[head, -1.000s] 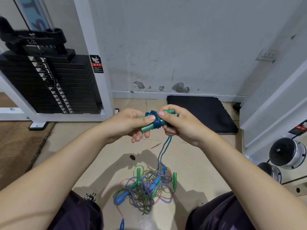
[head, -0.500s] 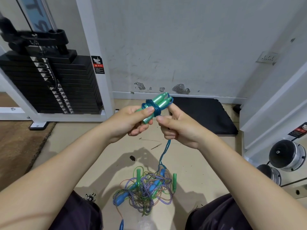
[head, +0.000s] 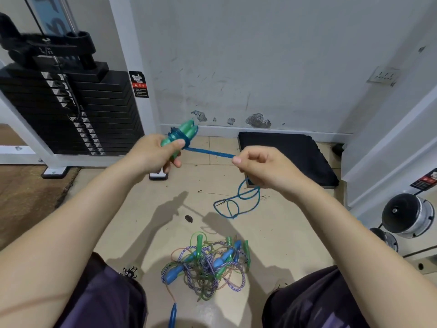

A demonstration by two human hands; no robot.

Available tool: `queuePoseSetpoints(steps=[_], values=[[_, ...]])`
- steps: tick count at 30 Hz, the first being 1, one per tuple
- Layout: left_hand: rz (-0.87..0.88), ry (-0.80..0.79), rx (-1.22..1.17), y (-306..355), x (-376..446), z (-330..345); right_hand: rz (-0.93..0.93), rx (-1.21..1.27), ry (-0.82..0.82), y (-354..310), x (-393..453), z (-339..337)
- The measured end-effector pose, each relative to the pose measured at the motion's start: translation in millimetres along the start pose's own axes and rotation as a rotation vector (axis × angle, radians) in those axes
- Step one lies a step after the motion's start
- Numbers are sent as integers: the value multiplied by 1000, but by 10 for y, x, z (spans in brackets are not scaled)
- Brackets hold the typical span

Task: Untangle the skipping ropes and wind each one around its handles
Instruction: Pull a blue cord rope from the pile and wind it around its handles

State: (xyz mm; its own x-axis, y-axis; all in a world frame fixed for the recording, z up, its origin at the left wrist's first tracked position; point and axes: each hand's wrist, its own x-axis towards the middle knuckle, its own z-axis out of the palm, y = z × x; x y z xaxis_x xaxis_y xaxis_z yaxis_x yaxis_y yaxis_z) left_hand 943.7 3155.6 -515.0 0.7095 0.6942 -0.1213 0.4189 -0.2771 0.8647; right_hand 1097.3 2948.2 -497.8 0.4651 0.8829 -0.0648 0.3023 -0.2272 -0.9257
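Our left hand (head: pixel 155 151) grips the paired green handles (head: pixel 183 136), wound with blue rope (head: pixel 210 152). Our right hand (head: pixel 264 169) pinches that rope taut between thumb and curled fingers (head: pixel 236 159); its slack loops hang below. The tangled ropes (head: pixel 208 266) lie on the floor (head: pixel 132 209) between our knees.

— What's along the wall?
— A black weight stack (head: pixel 71 110) in a white frame on the left, and a black mat (head: pixel 288 155) on the tiled floor (head: pixel 142 209).
— On the right?
— Dumbbells (head: pixel 411 215), with a wall socket (head: pixel 383 75) above.
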Motion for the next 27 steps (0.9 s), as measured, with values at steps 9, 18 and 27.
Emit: queuePoseSetpoints(steps=[9, 18, 27], values=[[180, -651, 375, 87, -241, 418, -196, -87, 176, -77, 69, -12], [312, -816, 231, 215, -348, 362, -140, -152, 137, 116, 168, 107], [337, -705, 309, 178, -334, 382, -74, -53, 27, 104, 125, 155]])
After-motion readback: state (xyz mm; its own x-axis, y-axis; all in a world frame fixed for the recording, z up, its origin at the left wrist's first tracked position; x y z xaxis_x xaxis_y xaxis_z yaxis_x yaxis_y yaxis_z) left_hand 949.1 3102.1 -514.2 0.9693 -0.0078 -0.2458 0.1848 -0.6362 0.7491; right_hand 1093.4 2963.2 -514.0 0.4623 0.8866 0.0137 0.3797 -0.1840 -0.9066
